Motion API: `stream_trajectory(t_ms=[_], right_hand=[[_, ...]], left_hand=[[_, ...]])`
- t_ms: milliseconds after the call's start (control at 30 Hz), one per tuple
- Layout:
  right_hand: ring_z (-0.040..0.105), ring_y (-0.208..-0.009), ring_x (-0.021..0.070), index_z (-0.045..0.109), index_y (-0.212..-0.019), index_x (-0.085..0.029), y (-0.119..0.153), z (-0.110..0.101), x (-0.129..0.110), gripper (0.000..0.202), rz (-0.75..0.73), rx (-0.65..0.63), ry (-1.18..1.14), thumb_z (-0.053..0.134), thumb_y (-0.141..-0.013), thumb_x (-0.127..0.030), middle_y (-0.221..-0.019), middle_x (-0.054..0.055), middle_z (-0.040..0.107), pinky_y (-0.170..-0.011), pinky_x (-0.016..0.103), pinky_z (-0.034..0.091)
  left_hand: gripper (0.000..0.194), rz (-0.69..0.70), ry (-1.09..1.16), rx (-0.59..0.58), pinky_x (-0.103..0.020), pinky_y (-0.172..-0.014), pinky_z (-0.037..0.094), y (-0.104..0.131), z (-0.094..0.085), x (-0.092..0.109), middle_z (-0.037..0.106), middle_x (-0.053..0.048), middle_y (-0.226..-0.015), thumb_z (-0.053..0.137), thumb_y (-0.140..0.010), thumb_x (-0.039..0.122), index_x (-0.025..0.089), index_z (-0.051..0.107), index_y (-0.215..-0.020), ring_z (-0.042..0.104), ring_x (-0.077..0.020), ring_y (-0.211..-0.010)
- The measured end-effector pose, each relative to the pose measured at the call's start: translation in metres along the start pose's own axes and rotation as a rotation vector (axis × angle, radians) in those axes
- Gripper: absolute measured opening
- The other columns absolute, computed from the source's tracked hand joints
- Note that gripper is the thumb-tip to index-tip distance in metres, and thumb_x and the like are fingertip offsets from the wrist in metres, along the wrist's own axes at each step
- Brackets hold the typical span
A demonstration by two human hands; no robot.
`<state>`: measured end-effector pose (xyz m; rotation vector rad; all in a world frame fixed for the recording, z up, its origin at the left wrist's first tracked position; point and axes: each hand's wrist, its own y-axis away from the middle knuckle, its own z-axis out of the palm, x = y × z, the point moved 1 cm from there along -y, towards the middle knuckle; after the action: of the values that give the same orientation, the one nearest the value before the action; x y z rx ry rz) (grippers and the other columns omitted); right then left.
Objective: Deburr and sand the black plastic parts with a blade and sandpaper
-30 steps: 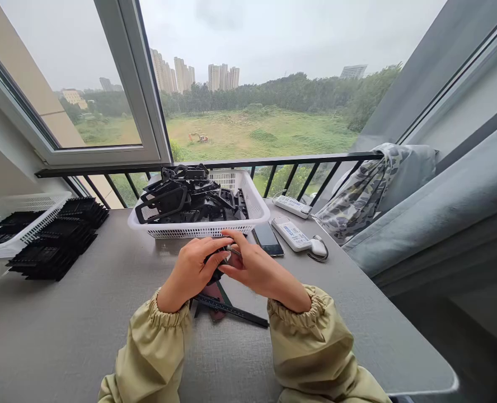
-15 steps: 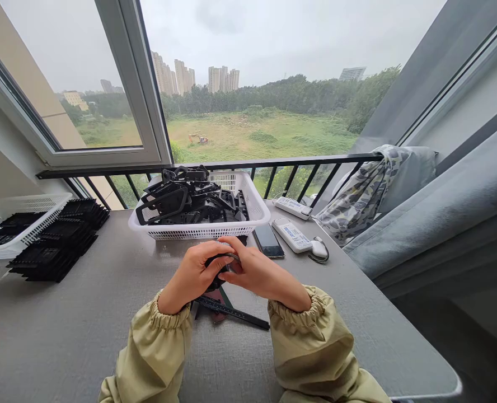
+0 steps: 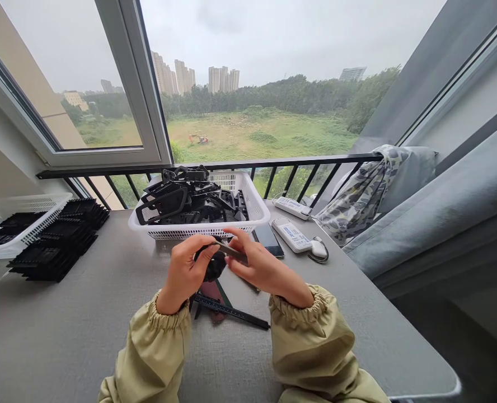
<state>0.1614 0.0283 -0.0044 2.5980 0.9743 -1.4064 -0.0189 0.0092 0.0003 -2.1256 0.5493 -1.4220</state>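
My left hand [image 3: 187, 268] is closed around a black plastic part [image 3: 215, 266] in front of the basket. Between the fingers of my right hand [image 3: 259, 263] is a thin flat grey strip [image 3: 233, 252], its far end touching or very near the black part. What the strip is exactly, I cannot make out. Below my hands, black calipers [image 3: 235, 313] lie across a flat reddish-brown and green piece [image 3: 212, 290] on the table. The white basket [image 3: 202, 231] beyond holds several black plastic frames [image 3: 164, 204].
Stacked black parts [image 3: 51, 252] stand at left beside another white basket [image 3: 26, 243]. A dark phone [image 3: 268, 240] and white boxes with cords [image 3: 292, 235] lie right of the basket. A railing [image 3: 273, 163] runs behind the grey table [image 3: 84, 336].
My hands have moved slightly apart. The grey strip now shows between them, and more of the black part is visible.
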Motion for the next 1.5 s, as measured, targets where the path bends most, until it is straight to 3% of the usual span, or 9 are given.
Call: stream_trajectory(t_ms=[100,200,267,467,700,900,1000,1267,1500], right_hand=[[0.058,-0.075,0.0156,0.041,-0.134,-0.018,-0.001,-0.005,0.004,0.047,0.045,0.010,0.097,0.050,-0.088,-0.021,-0.091,0.003,0.065,-0.073,0.028,0.045],[0.059,-0.080,0.0183,0.060,-0.110,-0.019,-0.003,-0.010,0.005,0.022,0.056,-0.020,0.184,0.048,-0.092,-0.025,-0.091,0.005,0.067,-0.074,0.030,0.044],[0.059,-0.079,0.0183,0.064,-0.095,-0.019,-0.004,-0.012,0.005,0.019,0.039,0.004,0.208,0.047,-0.094,-0.027,-0.089,0.005,0.068,-0.072,0.029,0.043],[0.055,-0.069,0.0156,0.068,-0.091,-0.019,-0.005,-0.015,0.001,0.030,-0.004,0.216,0.099,0.044,-0.097,-0.036,-0.078,0.002,0.065,-0.064,0.025,0.042],[0.048,-0.059,0.0153,0.071,-0.094,-0.017,-0.002,-0.020,0.004,0.057,0.043,0.512,-0.004,0.034,-0.096,-0.060,-0.064,0.001,0.053,-0.058,0.027,0.041],[0.053,-0.063,0.0174,0.070,-0.116,-0.017,0.008,-0.029,0.005,0.051,0.076,0.685,-0.024,0.048,-0.092,-0.056,-0.078,0.005,0.065,-0.059,0.030,0.044],[0.055,-0.064,0.0167,0.070,-0.119,-0.019,0.011,-0.030,0.000,0.043,0.059,0.642,0.001,0.053,-0.091,-0.046,-0.082,0.004,0.069,-0.058,0.029,0.046],[0.067,-0.090,0.0242,0.071,-0.118,-0.022,0.003,-0.010,-0.006,0.033,0.000,0.184,0.152,0.054,-0.093,-0.035,-0.096,0.009,0.073,-0.079,0.035,0.050],[0.064,-0.079,0.0216,0.070,-0.121,-0.019,0.001,-0.009,-0.003,0.034,0.017,0.175,0.191,0.055,-0.094,-0.034,-0.089,0.008,0.070,-0.071,0.032,0.047]], left_hand=[[0.013,-0.109,0.028,0.180,-0.022,-0.054,0.041,0.002,-0.002,-0.003,0.063,0.002,-0.065,0.066,-0.083,0.033,0.021,0.071,-0.080,0.051,-0.0105,-0.055],[0.020,-0.191,0.067,0.290,-0.022,-0.046,0.035,0.002,-0.001,-0.004,0.054,0.004,-0.058,0.069,-0.080,0.040,0.020,0.071,-0.078,0.041,-0.0085,-0.050],[0.023,-0.249,0.105,0.345,-0.021,-0.045,0.033,0.001,0.000,-0.005,0.050,0.005,-0.056,0.073,-0.076,0.043,0.020,0.071,-0.077,0.039,-0.0076,-0.049],[0.030,-0.479,0.578,0.601,-0.016,-0.052,0.044,-0.007,0.001,-0.012,0.058,0.005,-0.064,0.078,-0.069,0.041,0.019,0.063,-0.084,0.056,-0.0066,-0.056],[0.043,-0.536,0.790,0.559,-0.016,-0.059,0.051,-0.009,0.004,-0.008,0.065,0.004,-0.074,0.083,-0.061,0.023,0.021,0.058,-0.096,0.064,-0.0071,-0.062],[0.041,-0.499,0.808,0.624,-0.019,-0.068,0.054,-0.008,0.005,-0.013,0.066,0.004,-0.078,0.082,-0.065,0.024,0.022,0.054,-0.095,0.068,-0.0091,-0.072],[0.039,-0.491,0.777,0.686,-0.020,-0.069,0.054,-0.009,0.006,-0.017,0.067,0.003,-0.080,0.081,-0.067,0.028,0.023,0.050,-0.091,0.069,-0.0104,-0.076],[0.039,-0.522,0.766,0.637,-0.021,-0.068,0.053,-0.009,0.011,-0.017,0.065,0.004,-0.080,0.078,-0.069,0.040,0.023,0.049,-0.088,0.066,-0.0093,-0.071],[0.043,-0.490,0.809,0.601,-0.021,-0.067,0.053,-0.008,0.013,-0.012,0.061,0.004,-0.078,0.078,-0.067,0.049,0.022,0.053,-0.087,0.062,-0.0081,-0.067]])
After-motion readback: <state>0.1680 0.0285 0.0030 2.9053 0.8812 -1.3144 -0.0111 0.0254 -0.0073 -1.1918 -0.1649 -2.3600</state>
